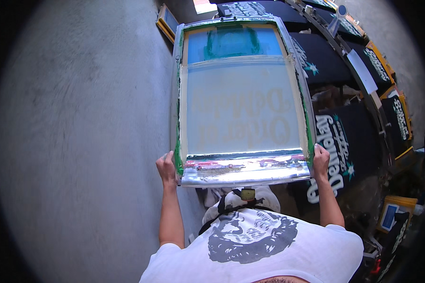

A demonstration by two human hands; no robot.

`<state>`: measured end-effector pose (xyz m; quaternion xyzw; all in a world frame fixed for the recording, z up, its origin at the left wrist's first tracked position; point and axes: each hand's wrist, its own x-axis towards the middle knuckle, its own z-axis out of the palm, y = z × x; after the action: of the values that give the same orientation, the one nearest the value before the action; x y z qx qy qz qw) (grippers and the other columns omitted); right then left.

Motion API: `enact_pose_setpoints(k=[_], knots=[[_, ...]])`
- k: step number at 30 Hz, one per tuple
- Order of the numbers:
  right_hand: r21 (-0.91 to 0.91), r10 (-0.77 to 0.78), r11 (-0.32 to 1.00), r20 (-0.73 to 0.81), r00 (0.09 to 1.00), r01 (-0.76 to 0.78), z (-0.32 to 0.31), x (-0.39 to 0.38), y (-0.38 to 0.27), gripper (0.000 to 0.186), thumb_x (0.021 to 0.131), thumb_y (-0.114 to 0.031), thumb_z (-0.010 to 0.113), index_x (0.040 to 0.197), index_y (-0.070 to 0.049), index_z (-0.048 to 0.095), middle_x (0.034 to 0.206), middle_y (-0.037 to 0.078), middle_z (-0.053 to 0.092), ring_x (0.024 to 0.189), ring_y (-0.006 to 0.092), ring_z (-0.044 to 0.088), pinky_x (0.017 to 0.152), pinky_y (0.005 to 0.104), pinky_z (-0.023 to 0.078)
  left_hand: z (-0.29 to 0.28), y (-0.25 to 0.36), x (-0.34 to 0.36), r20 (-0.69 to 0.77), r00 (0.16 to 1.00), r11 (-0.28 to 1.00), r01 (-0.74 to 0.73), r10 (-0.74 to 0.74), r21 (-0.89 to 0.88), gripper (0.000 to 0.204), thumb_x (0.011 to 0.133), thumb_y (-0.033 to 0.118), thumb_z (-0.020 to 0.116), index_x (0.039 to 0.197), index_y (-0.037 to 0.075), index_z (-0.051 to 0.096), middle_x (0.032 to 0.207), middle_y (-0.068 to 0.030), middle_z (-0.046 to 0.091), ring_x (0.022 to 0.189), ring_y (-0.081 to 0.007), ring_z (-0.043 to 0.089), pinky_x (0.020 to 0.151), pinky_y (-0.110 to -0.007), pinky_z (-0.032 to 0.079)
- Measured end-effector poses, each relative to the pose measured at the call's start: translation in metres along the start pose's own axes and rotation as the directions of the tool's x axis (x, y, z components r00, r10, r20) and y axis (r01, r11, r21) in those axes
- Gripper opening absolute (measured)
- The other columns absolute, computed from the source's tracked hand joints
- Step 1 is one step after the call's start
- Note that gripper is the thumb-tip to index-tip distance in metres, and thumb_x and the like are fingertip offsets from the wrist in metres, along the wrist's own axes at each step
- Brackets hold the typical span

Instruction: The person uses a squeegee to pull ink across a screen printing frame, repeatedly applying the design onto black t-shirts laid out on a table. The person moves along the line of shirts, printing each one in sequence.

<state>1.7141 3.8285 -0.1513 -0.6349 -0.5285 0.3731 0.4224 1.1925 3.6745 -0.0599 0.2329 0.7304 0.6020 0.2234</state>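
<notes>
Between my two hands is a large screen printing frame (243, 104), held out in front of my body. Its metal border carries green and tan tape, with pale mesh in the middle and a blue-green ink-stained band at the far end. Faint reversed lettering shows in the mesh. My left hand (166, 168) grips the near left corner, fingers wrapped round the edge. On the near right side, my right hand (321, 160) is closed round the border. Pink and red ink smears mark the shiny near bar. The frame's underside is hidden.
To the right, several black printed shirts (347, 146) lie on platens around a curved metal rail (337, 45). A wood-edged frame (166, 23) leans beyond the far left corner. Grey concrete floor (85, 141) spreads out on the left. A yellow-edged frame (395, 214) sits at the lower right.
</notes>
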Motion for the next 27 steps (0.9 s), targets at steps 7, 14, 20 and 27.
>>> enact_pose_setpoints(k=[7,14,20,27], knots=[[0.016,-0.001,1.0,0.054,0.999,0.0,-0.018,0.004,-0.011,0.037,0.104,-0.023,0.051,0.103,0.01,0.068,0.085,0.012,0.071,0.08,0.0153,0.06,0.077,0.0341,0.049,0.002,-0.008,-0.026,-0.051,0.999,1.0,0.015,-0.015,-0.009,0.034,0.092,0.018,0.062,0.063,0.005,0.048,0.063,0.0034,0.049,0.058,-0.0085,0.043,0.053,-0.031,0.034],[-0.038,-0.047,0.998,0.026,0.999,0.048,-0.024,-0.001,0.016,0.038,0.105,-0.023,0.05,0.097,0.01,0.066,0.076,0.01,0.066,0.073,0.015,0.055,0.07,0.0357,0.047,0.006,-0.019,-0.046,-0.061,0.998,0.999,0.011,-0.009,0.039,0.035,0.092,0.018,0.061,0.063,0.004,0.049,0.063,0.0026,0.05,0.059,-0.009,0.044,0.053,-0.031,0.035],[-0.087,-0.048,0.995,0.046,0.998,0.051,-0.018,0.003,-0.003,0.038,0.105,-0.023,0.05,0.094,0.01,0.066,0.075,0.012,0.066,0.071,0.0165,0.056,0.07,0.0363,0.047,-0.003,-0.015,-0.024,-0.051,0.998,0.999,0.045,-0.045,0.005,0.034,0.092,0.018,0.061,0.064,0.001,0.051,0.064,0.002,0.052,0.06,-0.0097,0.045,0.054,-0.033,0.036],[-0.042,0.037,0.999,0.079,0.996,-0.034,-0.038,-0.007,-0.055,0.037,0.104,-0.021,0.049,0.095,0.01,0.066,0.077,0.011,0.066,0.073,0.0161,0.056,0.071,0.0357,0.047,-0.007,0.021,-0.028,-0.049,0.994,0.994,0.101,-0.099,0.036,0.033,0.091,0.017,0.062,0.063,0.001,0.052,0.064,0.0015,0.052,0.06,-0.0102,0.044,0.055,-0.034,0.037]])
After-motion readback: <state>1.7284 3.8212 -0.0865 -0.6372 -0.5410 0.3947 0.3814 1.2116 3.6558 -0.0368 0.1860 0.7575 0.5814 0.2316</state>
